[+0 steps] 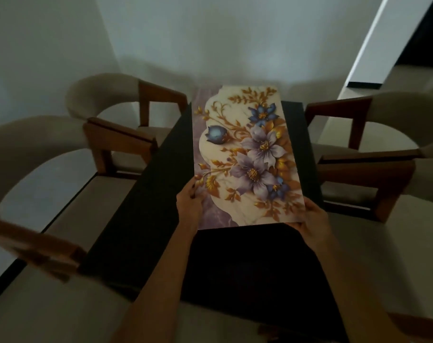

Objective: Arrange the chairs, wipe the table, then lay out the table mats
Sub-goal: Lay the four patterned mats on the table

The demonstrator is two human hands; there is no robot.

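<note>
One floral table mat [247, 157] hangs over the black tabletop [146, 199], four chairs around; left hand [189, 203] and right hand [312, 219] pinch its near corners, fingers curled.

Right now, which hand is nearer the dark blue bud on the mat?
Left. The left hand grips the mat's near-left edge below the bud; the right hand grips the opposite corner.

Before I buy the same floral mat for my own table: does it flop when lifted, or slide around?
The floral mat looks fairly stiff: the left hand and right hand hold only its near edge, yet it stays flat. It seems light, taking just fingertips. On the smooth dark table it may slide.
</note>
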